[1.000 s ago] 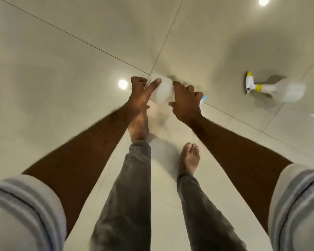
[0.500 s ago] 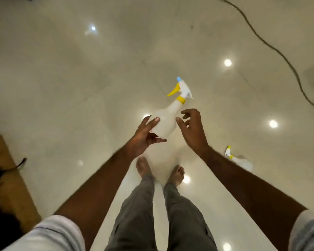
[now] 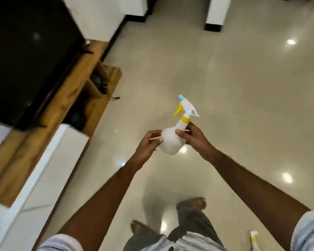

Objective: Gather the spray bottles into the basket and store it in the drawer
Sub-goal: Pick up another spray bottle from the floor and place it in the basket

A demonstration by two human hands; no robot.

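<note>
A white spray bottle (image 3: 171,140) with a yellow trigger and collar and a blue nozzle tip is held up in front of me, its head pointing away. My right hand (image 3: 194,137) grips its neck and shoulder, thumb across the front. My left hand (image 3: 149,144) touches the bottle's left side with loosely curled fingers. A second white and yellow spray bottle (image 3: 254,240) lies on the floor at the bottom right, partly cut off by the frame. No basket is in view.
A wooden TV unit (image 3: 83,91) with a dark screen (image 3: 25,57) and open shelves stands at the left. A white cabinet top (image 3: 49,171) runs along the lower left. Glossy tiled floor (image 3: 243,105) stretches ahead, with white walls at the back.
I have stood up from the floor with the bottle in both hands. The view has swung from bare floor to the TV unit, and the second bottle now lies behind me.
</note>
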